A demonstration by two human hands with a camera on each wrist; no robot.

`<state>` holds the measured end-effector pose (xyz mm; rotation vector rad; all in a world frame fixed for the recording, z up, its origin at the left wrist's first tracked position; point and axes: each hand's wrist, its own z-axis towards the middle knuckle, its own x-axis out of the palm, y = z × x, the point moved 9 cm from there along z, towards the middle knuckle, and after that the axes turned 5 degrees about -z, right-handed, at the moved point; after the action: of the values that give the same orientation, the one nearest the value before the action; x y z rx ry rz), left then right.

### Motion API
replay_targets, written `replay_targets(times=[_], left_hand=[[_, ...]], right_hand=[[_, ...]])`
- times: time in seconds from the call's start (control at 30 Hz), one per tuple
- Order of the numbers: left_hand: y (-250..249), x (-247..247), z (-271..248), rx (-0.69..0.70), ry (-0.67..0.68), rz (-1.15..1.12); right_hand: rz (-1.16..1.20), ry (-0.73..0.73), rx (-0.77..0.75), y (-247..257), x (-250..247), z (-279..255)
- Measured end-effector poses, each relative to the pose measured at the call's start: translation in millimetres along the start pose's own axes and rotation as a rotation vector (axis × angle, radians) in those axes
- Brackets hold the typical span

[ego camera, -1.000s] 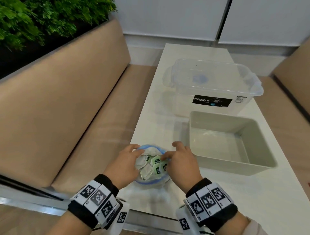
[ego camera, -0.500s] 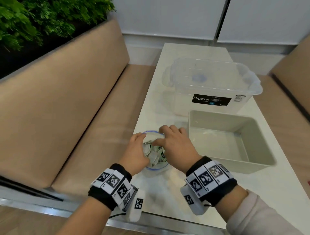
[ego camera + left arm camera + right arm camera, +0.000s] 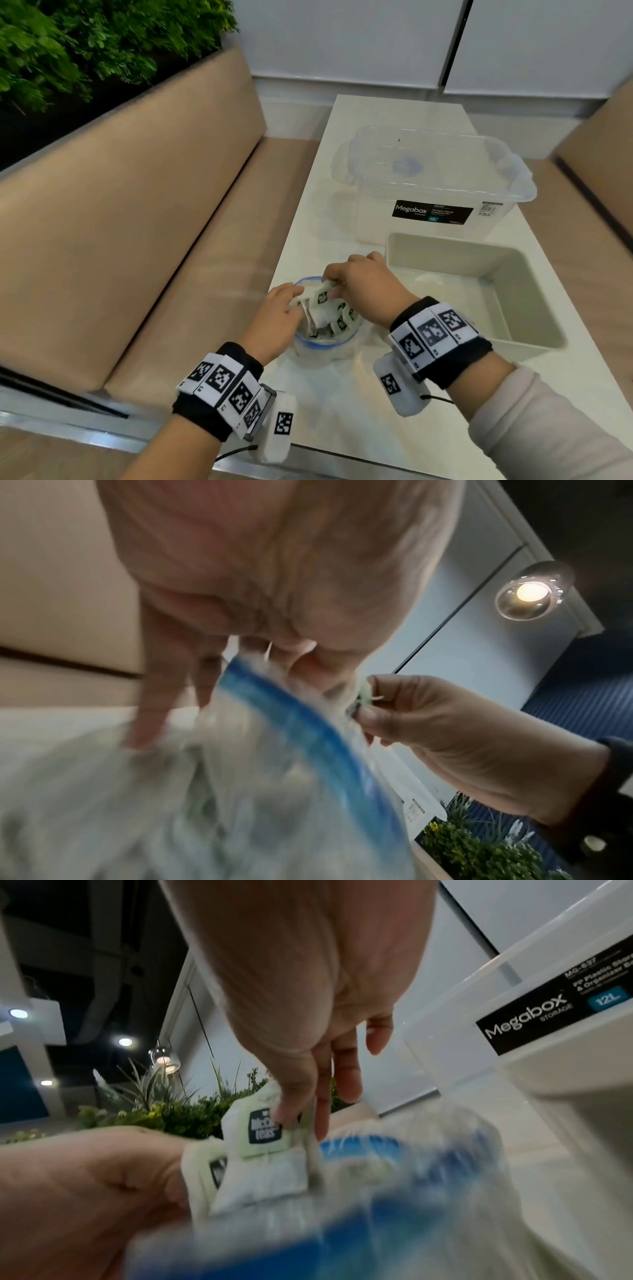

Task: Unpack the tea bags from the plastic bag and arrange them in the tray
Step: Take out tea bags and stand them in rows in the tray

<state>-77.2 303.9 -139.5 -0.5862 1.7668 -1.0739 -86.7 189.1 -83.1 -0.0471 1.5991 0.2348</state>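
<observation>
White glossy bench (image 3: 346, 404) runs between two tan upholstered seats (image 3: 120, 240). Near its front left edge the right hand (image 3: 368, 289) pinches a pale green tea bag (image 3: 262, 1146) between thumb and forefinger, other fingers loosely extended, just above the mouth of a clear plastic bag with a blue zip rim (image 3: 320, 344). The left hand (image 3: 275, 320) grips the plastic bag's left rim, fingers curled on it. More tea bags sit inside. Just right stands a grey rectangular plastic tray (image 3: 534, 298); beyond it, toward the far edge, a clear lidded storage box (image 3: 438, 164).
</observation>
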Motion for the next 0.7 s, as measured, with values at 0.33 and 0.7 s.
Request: replay_targets(times=[0.33,0.7], left_hand=[[-66,-12,-5,0.212,0.121,-0.467],[-88,39,1,0.102,0.232,-0.718]], right_hand=[[0.401,-0.043,0.074,-12,-67,-6],[0.538,-0.191,0.201,-53,-83,-27]])
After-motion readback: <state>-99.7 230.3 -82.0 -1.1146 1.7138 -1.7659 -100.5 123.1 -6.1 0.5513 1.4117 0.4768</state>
